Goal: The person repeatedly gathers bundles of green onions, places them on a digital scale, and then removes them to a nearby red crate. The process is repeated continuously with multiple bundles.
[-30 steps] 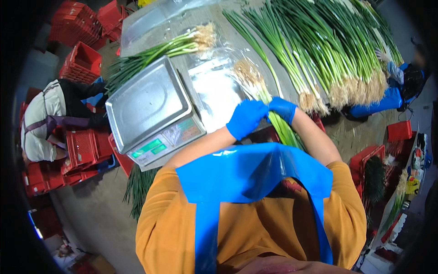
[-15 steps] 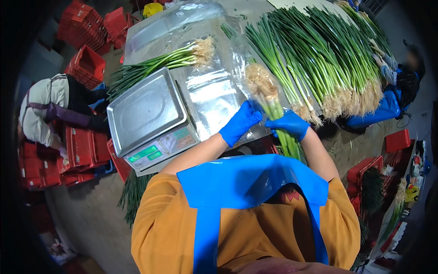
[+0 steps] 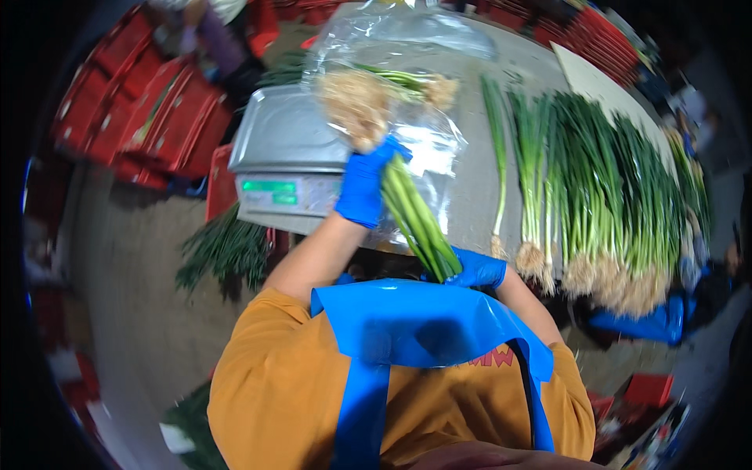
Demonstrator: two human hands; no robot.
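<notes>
Both my hands wear blue gloves. My left hand (image 3: 365, 185) grips a bunch of green onions (image 3: 413, 215) near its pale, hairy root end (image 3: 352, 108), lifted over the scale. My right hand (image 3: 475, 270) holds the same bunch lower down, at its green leaf end close to my chest. The roots point away from me, next to a clear plastic bag (image 3: 407, 47) lying on the table. A metal weighing scale (image 3: 283, 160) with a green display stands just left of the bunch.
Several green onions (image 3: 595, 196) lie in a row on the grey table (image 3: 478, 180) to the right. More greens (image 3: 223, 251) lie on the floor at left. Red crates (image 3: 149, 110) are stacked at upper left. I wear a blue apron.
Both hands have lifted the bunch off the table and swung its roots up over the scale. The view has shifted, so the scale now sits nearer the middle.
</notes>
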